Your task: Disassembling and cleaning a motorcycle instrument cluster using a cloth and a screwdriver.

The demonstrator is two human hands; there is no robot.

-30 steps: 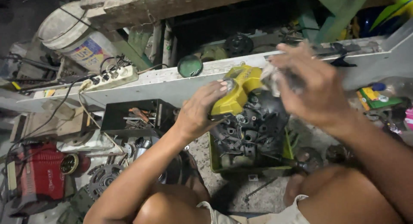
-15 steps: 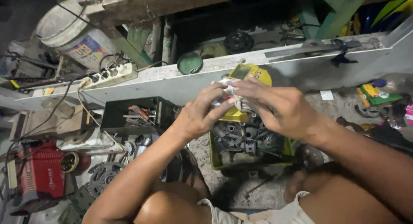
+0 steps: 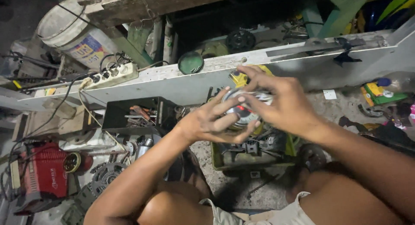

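Both of my hands hold a small round metal part with a white and red face, raised above a green tray of dark metal parts. My left hand cups the part from below and the left. My right hand grips it from above and the right, fingers spread over its top. A yellow piece shows just behind my fingers.
A black open toolbox with tools sits left of the tray. A red machine and a gear lie at lower left. A white power strip rests on a long grey beam. A white bucket stands at the back left.
My hands have come together and lifted the round part higher, closer to the camera. Earlier my left hand rested on the yellow piece over the tray.
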